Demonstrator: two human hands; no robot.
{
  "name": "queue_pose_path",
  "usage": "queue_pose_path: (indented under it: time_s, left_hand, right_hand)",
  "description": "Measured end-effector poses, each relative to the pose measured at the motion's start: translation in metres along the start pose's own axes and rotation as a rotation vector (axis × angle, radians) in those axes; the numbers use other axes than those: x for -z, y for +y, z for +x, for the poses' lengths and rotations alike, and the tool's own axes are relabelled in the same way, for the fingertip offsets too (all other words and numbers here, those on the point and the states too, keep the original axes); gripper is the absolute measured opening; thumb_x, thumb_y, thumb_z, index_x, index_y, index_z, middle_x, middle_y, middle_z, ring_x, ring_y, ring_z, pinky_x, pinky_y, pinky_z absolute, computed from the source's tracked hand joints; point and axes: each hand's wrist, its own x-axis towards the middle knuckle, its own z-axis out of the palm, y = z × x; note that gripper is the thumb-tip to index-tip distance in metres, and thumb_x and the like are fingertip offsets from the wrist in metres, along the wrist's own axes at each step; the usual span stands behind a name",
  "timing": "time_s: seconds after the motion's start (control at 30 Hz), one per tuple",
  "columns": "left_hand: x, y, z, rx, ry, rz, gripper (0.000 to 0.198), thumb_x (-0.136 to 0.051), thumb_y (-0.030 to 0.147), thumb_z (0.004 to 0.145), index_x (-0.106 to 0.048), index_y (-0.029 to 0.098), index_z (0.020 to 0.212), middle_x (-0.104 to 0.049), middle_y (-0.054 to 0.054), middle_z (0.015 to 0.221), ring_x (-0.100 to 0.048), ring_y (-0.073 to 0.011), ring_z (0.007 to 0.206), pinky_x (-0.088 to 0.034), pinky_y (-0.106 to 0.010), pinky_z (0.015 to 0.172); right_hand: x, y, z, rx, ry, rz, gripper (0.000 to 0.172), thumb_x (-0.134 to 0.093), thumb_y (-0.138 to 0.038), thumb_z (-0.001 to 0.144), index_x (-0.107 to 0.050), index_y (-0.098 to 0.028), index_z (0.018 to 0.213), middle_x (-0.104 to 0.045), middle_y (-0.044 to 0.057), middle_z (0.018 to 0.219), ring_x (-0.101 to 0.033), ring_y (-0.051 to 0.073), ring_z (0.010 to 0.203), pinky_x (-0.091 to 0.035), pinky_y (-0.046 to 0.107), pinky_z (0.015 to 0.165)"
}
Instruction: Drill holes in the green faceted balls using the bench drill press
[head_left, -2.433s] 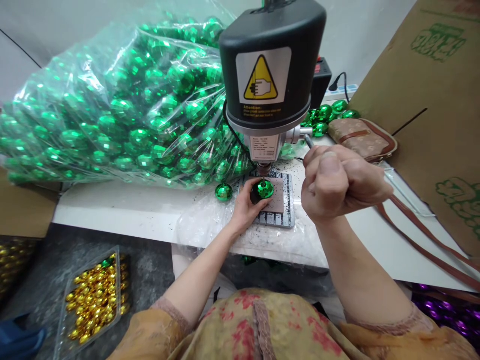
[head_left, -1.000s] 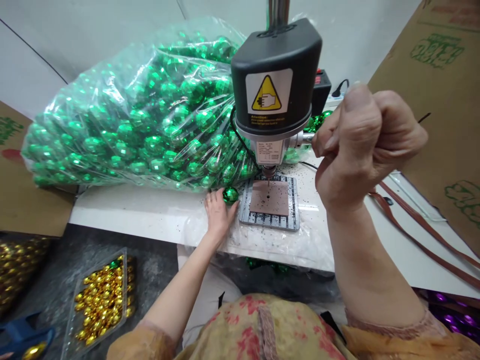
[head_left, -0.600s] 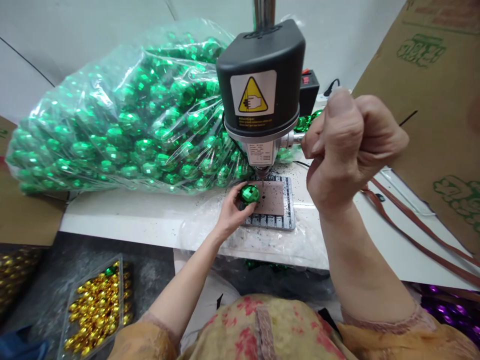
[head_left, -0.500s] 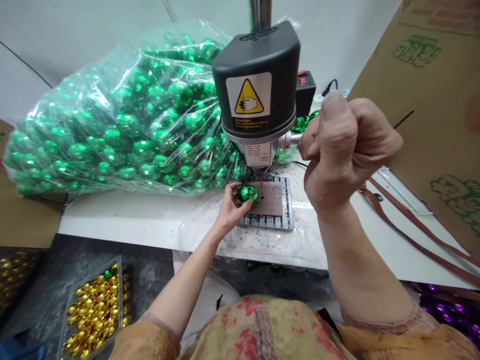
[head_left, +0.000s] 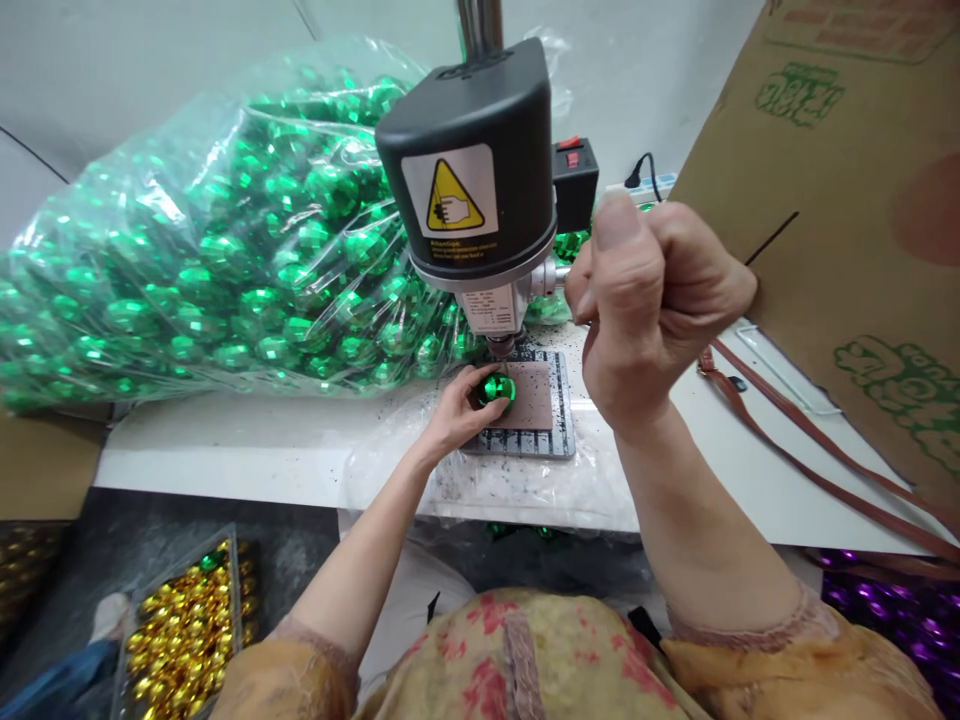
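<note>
Between thumb and fingers, my left hand (head_left: 459, 412) grips a shiny green faceted ball (head_left: 498, 392). The ball is under the chuck (head_left: 501, 346) of a small black bench drill press (head_left: 469, 160), over a brown board (head_left: 534, 400) on the drill's grey slotted base (head_left: 564, 430). Whether the bit touches the ball I cannot tell. My right hand (head_left: 652, 300) is closed in a fist at the drill's right side, around the feed handle, of which only the metal hub (head_left: 549, 280) shows. Dark shavings lie about the base.
A big clear bag of green faceted balls (head_left: 225, 250) fills the left of the white table (head_left: 225, 455). A cardboard box (head_left: 847, 200) and brown strap (head_left: 795, 440) are at right. On the floor stands a clear bin of gold balls (head_left: 184, 630); purple balls (head_left: 892, 610) show at lower right.
My left hand has brought the green ball in under the drill chuck, over the board's hole. My right hand keeps its fist at the handle. The whole view has shifted slightly.
</note>
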Motion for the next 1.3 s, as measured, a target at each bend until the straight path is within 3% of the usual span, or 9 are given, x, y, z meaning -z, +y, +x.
queue_pose_path:
  time_s: [0.1,0.33,0.5,0.63,0.83,1.1,1.3]
  left_hand:
    - [-0.004,0.004,0.0,-0.015,0.006,0.037,0.045,-0.072,0.032,0.08,-0.066,0.018,0.123,-0.064,-0.006,0.1,-0.064,-0.0186,0.09,-0.052,-0.029,0.078]
    - [-0.018,0.008,-0.006,0.063,0.156,0.121,0.041,-0.079,0.034,0.076,-0.061,0.018,0.109,-0.069,-0.004,0.093,-0.065,-0.0183,0.083,-0.051,-0.029,0.073]
    - [-0.033,0.006,-0.008,-0.072,0.28,0.234,0.041,-0.078,0.032,0.079,-0.065,0.02,0.116,-0.069,-0.008,0.11,-0.065,-0.0239,0.103,-0.051,-0.038,0.092]
    - [-0.045,-0.003,-0.009,-0.065,0.299,0.118,0.047,-0.077,0.032,0.082,-0.062,0.023,0.125,-0.069,-0.009,0.122,-0.063,-0.0256,0.116,-0.049,-0.042,0.102]
    - [-0.047,-0.003,-0.01,0.028,0.281,-0.014,0.047,-0.078,0.035,0.08,-0.061,0.022,0.122,-0.068,-0.009,0.117,-0.064,-0.0249,0.11,-0.05,-0.041,0.097]
    - [-0.046,0.001,-0.011,0.039,0.279,-0.036,0.046,-0.079,0.033,0.079,-0.061,0.022,0.12,-0.067,-0.009,0.116,-0.063,-0.0248,0.11,-0.049,-0.039,0.097]
    - [-0.047,0.002,-0.012,0.033,0.297,-0.013,0.044,-0.078,0.033,0.08,-0.061,0.021,0.119,-0.068,-0.008,0.113,-0.063,-0.0242,0.108,-0.049,-0.039,0.095]
  right_hand:
    - [0.001,0.0,0.0,0.005,-0.008,-0.032,0.052,-0.051,-0.046,0.093,-0.023,-0.02,0.058,-0.029,-0.005,0.051,-0.033,0.005,0.044,-0.031,0.029,0.047]
    - [0.001,-0.001,0.0,0.051,-0.04,-0.098,0.049,-0.046,-0.043,0.096,-0.021,-0.02,0.061,-0.029,-0.005,0.051,-0.033,0.004,0.044,-0.031,0.026,0.046]
    - [0.0,0.0,0.0,0.059,-0.023,-0.074,0.048,-0.047,-0.041,0.096,-0.02,-0.021,0.063,-0.027,-0.005,0.052,-0.031,0.005,0.045,-0.03,0.027,0.046]
    - [0.001,0.0,0.0,0.057,-0.035,-0.091,0.047,-0.047,-0.041,0.097,-0.023,-0.021,0.062,-0.028,-0.005,0.052,-0.032,0.005,0.045,-0.031,0.028,0.046]
    - [0.006,0.002,-0.003,0.057,-0.048,0.055,0.049,-0.054,-0.032,0.094,-0.025,-0.019,0.057,-0.029,-0.005,0.05,-0.033,0.005,0.044,-0.027,0.03,0.046]
    - [0.006,0.007,-0.016,0.071,0.017,0.002,0.05,-0.053,-0.032,0.093,-0.024,-0.019,0.055,-0.025,-0.004,0.047,-0.03,0.006,0.043,-0.023,0.03,0.048]
    - [0.009,0.015,-0.028,0.079,0.016,-0.039,0.037,-0.047,-0.034,0.095,-0.045,-0.023,0.06,-0.024,-0.002,0.052,-0.029,0.009,0.047,-0.029,0.03,0.048]
